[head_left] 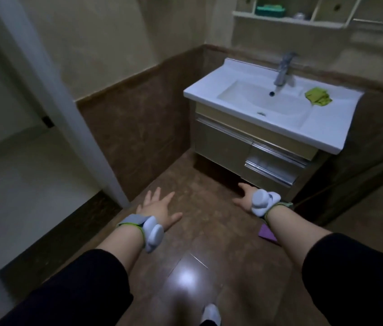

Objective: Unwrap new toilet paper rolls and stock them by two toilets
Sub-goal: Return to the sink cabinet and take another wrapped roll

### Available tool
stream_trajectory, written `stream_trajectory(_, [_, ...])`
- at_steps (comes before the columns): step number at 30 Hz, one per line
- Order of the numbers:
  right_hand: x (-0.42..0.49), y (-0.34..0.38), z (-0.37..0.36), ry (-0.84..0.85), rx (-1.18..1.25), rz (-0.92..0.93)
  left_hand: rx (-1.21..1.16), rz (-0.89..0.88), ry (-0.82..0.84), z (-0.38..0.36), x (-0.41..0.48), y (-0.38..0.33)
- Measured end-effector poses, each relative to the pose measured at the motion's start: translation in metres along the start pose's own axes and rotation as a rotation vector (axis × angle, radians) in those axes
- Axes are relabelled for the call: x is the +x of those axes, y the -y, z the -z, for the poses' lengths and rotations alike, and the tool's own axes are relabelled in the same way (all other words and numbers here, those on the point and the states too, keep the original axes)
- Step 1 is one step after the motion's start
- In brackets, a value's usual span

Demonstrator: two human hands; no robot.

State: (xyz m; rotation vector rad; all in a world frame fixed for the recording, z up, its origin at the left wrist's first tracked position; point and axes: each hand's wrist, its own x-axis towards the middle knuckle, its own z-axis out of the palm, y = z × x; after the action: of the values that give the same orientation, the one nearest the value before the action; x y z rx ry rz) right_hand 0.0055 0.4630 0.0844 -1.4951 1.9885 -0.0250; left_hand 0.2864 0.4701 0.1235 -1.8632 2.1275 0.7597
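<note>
Both hands are empty right now, left hand (pixel 160 209) spread flat and right hand (pixel 244 196) loose and open too, held out over the brown floor (pixel 200 234) by the sink (pixel 196 93), probably because they're just walking in, with no toilet paper rolls anywhere in view.

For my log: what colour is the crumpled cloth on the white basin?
Yellow-green crumpled cloth, clearest in the head view.

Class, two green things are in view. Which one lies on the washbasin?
The crumpled yellow-green cloth, right of the tap; the darker green basket sits up on the wall shelf.
</note>
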Motion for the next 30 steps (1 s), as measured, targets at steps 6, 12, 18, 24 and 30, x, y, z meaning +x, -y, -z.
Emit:
stream_trajectory(6, [0.100, -0.003, 0.050, -0.066, 0.105, -0.084, 0.039, -0.070, 0.048, 0.034, 0.109, -0.044])
stream_trajectory(12, [0.182, -0.001, 0.073, -0.064, 0.106, -0.180, 0.076, -0.157, 0.131, 0.056, 0.218, -0.073])
stream_trajectory(18, [0.264, 0.004, 0.091, -0.062, 0.130, -0.344, 0.013, -0.259, 0.237, 0.080, 0.334, -0.096])
stream_trajectory(24, [0.335, 0.000, 0.096, -0.085, 0.390, -0.461, -0.076, -0.264, 0.277, 0.099, 0.414, -0.121])
stream_trajectory(30, [0.409, -0.034, 0.097, -0.101, 0.624, -0.563, -0.226, -0.201, 0.322, 0.086, 0.477, -0.162])
